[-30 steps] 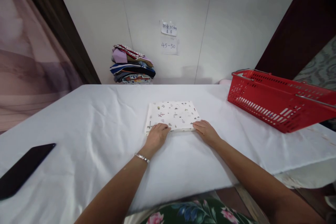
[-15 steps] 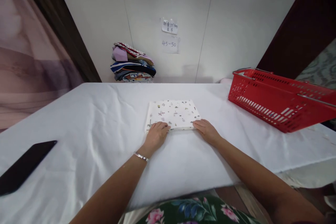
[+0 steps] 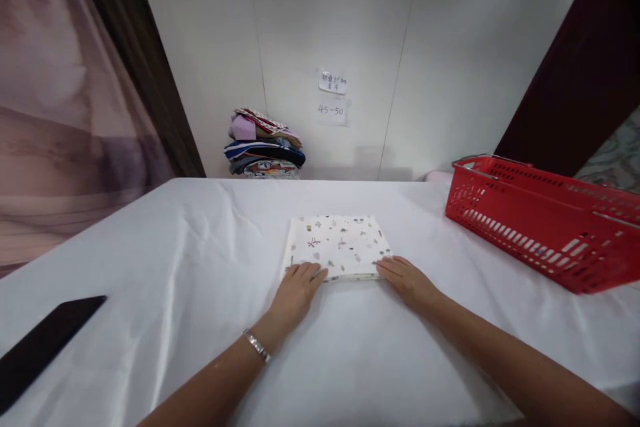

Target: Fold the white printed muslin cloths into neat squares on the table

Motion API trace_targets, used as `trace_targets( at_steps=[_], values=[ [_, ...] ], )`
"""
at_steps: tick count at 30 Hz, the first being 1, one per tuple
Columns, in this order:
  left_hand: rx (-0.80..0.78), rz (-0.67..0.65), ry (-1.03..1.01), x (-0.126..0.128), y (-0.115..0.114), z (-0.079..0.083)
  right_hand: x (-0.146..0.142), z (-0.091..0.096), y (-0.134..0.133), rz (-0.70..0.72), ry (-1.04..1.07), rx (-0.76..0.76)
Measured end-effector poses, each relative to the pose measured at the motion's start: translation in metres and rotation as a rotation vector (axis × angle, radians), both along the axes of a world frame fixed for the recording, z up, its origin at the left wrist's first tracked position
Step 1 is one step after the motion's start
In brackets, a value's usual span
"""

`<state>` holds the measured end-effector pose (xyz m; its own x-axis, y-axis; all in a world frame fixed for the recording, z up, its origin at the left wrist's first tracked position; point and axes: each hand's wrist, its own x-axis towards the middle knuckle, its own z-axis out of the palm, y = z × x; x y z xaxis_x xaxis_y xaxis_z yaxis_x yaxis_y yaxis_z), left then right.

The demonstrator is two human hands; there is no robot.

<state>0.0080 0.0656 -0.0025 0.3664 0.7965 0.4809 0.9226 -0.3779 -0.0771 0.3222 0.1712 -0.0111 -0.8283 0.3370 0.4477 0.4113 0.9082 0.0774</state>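
Observation:
A folded white cloth with small printed motifs (image 3: 339,245) lies flat in the middle of the white-covered table (image 3: 175,260). My left hand (image 3: 298,288) rests on its near left corner, fingers curled over the edge and gripping it. At the near right corner, my right hand (image 3: 407,280) has its fingers on the cloth's edge, holding it too. A silver bracelet sits on my left wrist.
A red plastic basket (image 3: 545,223) stands at the right of the table. A stack of folded coloured clothes (image 3: 265,145) sits at the back by the wall, under two paper notes (image 3: 333,97). A black phone (image 3: 43,347) lies near the left front edge.
The view has tilted upward, so everything sits lower in the picture. Both hands stay on the cloth's near corners; the cloth has not moved on the table.

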Motion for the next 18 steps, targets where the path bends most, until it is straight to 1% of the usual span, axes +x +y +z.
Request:
trace_targets(
  at_steps=[3,5,9,12,18],
  values=[
    [-0.006,-0.018,0.029,-0.01,-0.002,0.002,0.002,0.002,0.004,0.026,-0.062,-0.001],
    [-0.007,0.016,0.047,-0.011,-0.003,0.003,0.002,0.004,0.004,0.025,-0.09,0.001],
    [-0.04,0.118,0.065,-0.004,-0.002,0.002,-0.001,0.012,0.002,0.044,-0.11,-0.039],
    [-0.064,0.153,0.071,0.0,0.002,-0.001,-0.004,0.016,0.0,0.027,-0.145,-0.048],
    [-0.069,0.146,0.084,-0.005,0.005,-0.003,-0.007,0.004,0.002,-0.024,-0.089,0.025]
  ],
)
